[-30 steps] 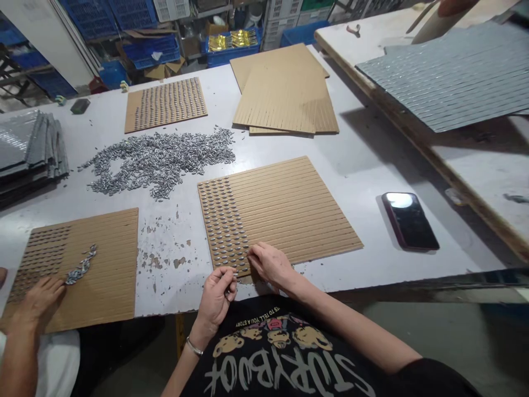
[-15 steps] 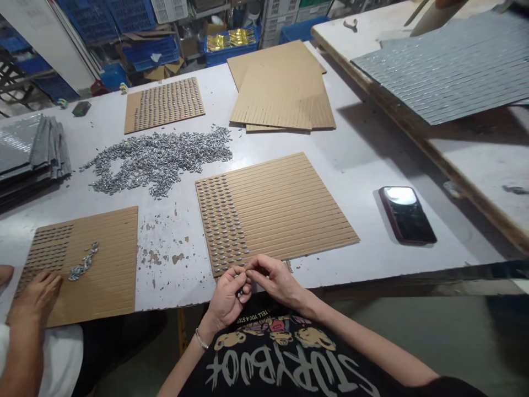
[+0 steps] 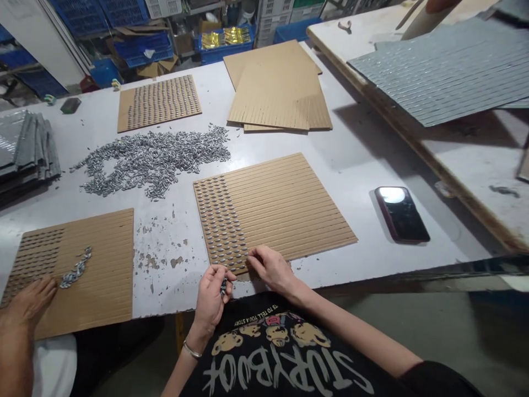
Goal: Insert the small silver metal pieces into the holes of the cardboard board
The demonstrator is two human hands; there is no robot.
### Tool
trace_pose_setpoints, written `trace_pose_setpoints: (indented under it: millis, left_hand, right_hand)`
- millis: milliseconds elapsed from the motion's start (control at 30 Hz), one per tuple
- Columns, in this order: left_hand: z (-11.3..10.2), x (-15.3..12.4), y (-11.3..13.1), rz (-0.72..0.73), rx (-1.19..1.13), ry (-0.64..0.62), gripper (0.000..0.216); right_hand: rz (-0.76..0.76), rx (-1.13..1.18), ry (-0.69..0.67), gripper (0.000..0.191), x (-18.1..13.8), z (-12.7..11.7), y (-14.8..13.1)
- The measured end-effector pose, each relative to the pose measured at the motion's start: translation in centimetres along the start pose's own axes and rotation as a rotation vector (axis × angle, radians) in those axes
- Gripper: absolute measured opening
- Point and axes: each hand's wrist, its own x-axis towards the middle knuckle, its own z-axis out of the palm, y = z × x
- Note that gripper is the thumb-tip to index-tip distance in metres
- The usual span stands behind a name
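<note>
In front of me lies a ribbed cardboard sheet (image 3: 285, 204), with columns of small silver spindle-shaped pieces (image 3: 219, 220) set in its left part. My left hand (image 3: 211, 296) is closed around several loose silver pieces (image 3: 223, 285), just below the sheet's lower left corner. The fingertips of my right hand (image 3: 273, 271) are pinched together at the sheet's lower edge, beside the last pieces in the right-hand column. Whatever lies between those fingertips is hidden. A large heap of the same silver pieces (image 3: 165, 157) is spread beyond the sheet on the left.
At the left, a co-worker's hand (image 3: 31, 300) rests on another cardboard sheet (image 3: 105, 264). A filled sheet (image 3: 161, 102) and plain sheets (image 3: 276, 82) lie farther back. A phone (image 3: 403, 215) is at my right, near a raised board (image 3: 467, 138). Grey stacked sheets (image 3: 25, 143) stand at far left.
My hands, together below the sheet before, have moved apart. The right went up onto the sheet's lower edge; the left drew away to the left, still holding pieces. The view shifted slightly.
</note>
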Motion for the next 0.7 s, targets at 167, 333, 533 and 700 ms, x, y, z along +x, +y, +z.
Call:
trace_pose_setpoints:
  millis: [167, 333, 533, 700]
  left_hand:
    - [-0.5, 0.5, -0.6, -0.067, -0.048, 0.017, 0.036]
    - [-0.1, 0.1, -0.4, -0.043, -0.137, -0.054, 0.035]
    - [1.0, -0.6, -0.6, -0.009, -0.113, -0.130, 0.025]
    - [1.5, -0.1, -1.8, -0.041, -0.119, -0.117, 0.031]
  right_hand:
    - [0.023, -0.166, 0.015, 0.012, 0.1, 1.2, 0.1]
    - [0.061, -0.141, 0.010, 0.010, 0.2, 1.0, 0.3]
    - [-0.162, 0.189, 0.014, 0.010, -1.8, -1.1, -1.7]
    - [-0.290, 0.286, -0.047, 0.011, -3.1, -1.1, -2.4]
